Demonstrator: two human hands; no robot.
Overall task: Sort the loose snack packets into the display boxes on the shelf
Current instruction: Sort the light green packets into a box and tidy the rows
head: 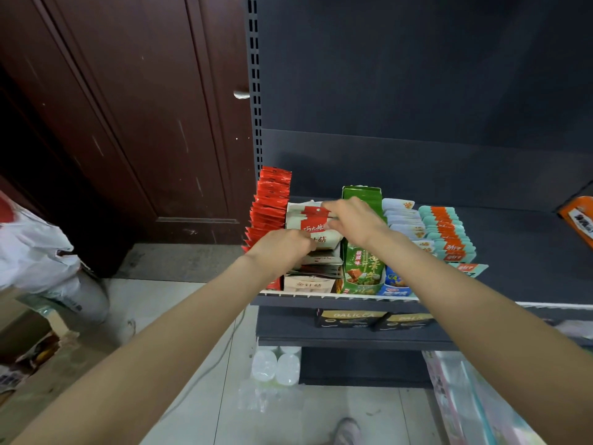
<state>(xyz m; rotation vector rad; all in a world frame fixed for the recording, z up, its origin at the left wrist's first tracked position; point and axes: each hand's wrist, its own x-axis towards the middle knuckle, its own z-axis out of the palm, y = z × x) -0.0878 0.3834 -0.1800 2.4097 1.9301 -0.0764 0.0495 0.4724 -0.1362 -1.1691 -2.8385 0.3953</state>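
Tucking white-and-red packets (316, 220) into cream display box (309, 285); left hand (282, 248) grips stack, right hand (353, 220) pinches packet top at 12 o'clock. Next: seat upright, square row.

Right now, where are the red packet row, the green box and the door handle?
red packet row (269, 207): head view, middle of the row.
green box (362, 273): head view, its front face.
door handle (241, 95): head view, metal lever.

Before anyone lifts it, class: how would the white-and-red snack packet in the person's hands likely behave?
The white-and-red packet looks like thin film, so probably floppy and light. Its glossy surface may be slippery. Both the left hand and right hand hold it.
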